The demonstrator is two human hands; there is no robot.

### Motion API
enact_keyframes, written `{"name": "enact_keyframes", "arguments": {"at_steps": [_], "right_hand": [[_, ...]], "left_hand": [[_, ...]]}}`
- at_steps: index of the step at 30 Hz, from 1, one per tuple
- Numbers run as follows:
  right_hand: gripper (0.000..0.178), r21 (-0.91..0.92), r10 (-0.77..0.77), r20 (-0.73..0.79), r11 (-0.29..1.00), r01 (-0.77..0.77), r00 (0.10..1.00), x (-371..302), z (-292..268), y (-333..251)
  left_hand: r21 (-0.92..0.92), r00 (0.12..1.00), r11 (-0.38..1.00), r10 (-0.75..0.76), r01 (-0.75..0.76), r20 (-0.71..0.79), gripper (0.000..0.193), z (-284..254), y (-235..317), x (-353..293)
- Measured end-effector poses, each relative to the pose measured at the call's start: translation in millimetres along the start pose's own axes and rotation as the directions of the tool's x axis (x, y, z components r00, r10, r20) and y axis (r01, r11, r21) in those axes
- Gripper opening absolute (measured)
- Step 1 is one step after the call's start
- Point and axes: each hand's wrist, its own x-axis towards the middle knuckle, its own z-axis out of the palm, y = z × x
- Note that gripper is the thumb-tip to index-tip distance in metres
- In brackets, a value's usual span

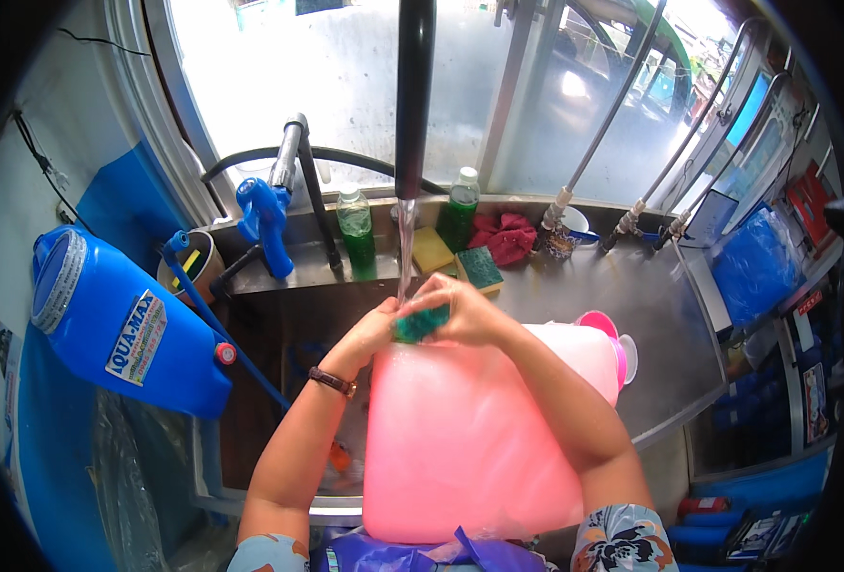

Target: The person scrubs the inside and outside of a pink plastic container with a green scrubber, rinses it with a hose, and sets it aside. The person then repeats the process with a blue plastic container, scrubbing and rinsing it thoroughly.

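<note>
Holding one green pad (424, 325) between partly curled left hand (378, 326) and right hand (467, 309) beneath one water stream (406, 243), over one pink container (469, 439), facing two far bottles (357, 236).

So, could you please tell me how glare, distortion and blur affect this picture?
In the head view, the window washes out near white; the fisheye lens bows the back edge of the steel counter and leaves dark corners; the right hand looks slightly blurred.
</note>
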Motion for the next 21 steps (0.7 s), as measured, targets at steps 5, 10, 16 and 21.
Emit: {"name": "enact_keyframes", "arguments": {"at_steps": [5,10,16,21], "right_hand": [[0.053,-0.087,-0.033,-0.090,0.996,0.025,0.995,0.9,-1.7,0.7],[0.060,-0.326,0.088,-0.220,0.932,-0.158,0.971,-0.6,-3.4,2.2],[0.055,0.056,0.057,0.009,0.997,-0.058,0.998,-2.2,-2.8,1.3],[0.056,0.067,-0.030,-0.025,0.997,0.031,0.999,-3.0,-4.6,-2.7]], "left_hand": [[-0.054,0.999,0.998,-0.026,0.028,0.033,0.019,-0.3,-0.5,0.7],[-0.004,0.998,0.999,-0.052,0.052,0.033,0.025,-3.8,3.0,-5.8],[-0.041,0.999,0.998,-0.038,0.038,0.007,0.024,-3.1,-2.2,-3.6],[0.015,1.000,1.000,-0.007,0.006,0.016,0.023,-6.7,-5.1,1.6]]}}
